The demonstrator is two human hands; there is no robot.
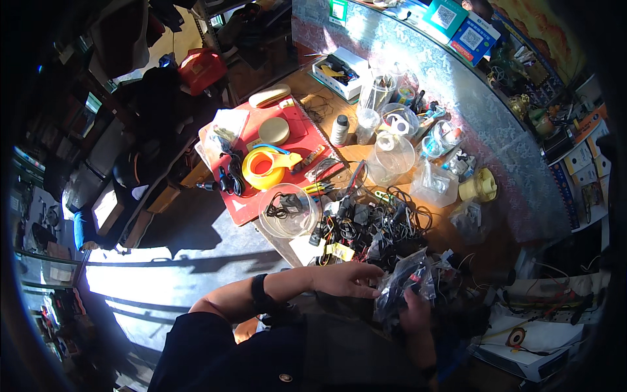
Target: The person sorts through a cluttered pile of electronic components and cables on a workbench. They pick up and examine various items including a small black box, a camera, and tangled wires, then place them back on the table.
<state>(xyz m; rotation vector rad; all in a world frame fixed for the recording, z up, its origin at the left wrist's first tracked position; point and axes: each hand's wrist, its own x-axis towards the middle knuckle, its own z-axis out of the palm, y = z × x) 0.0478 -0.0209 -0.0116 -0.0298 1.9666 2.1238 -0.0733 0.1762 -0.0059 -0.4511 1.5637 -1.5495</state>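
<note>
A clear plastic bag (410,274) with dark and red items inside is held up at the table's near edge. My right hand (415,312) grips it, the thumb pressed on its front. Just left of the bag, my left hand (345,281) reaches across with fingers and thumb apart; whether the fingertips touch the plastic I cannot tell. Behind both hands lies a tangled heap of black cables (372,225). A round clear tub (287,210) with a black cable in it stands left of the heap.
A red mat (251,140) on the table's left bears a yellow tape dispenser (266,166) and a coiled black cable. Clear plastic containers (390,160), a bottle (339,130) and a white box (339,73) stand farther back. A curved counter wall (457,98) borders the far and right sides.
</note>
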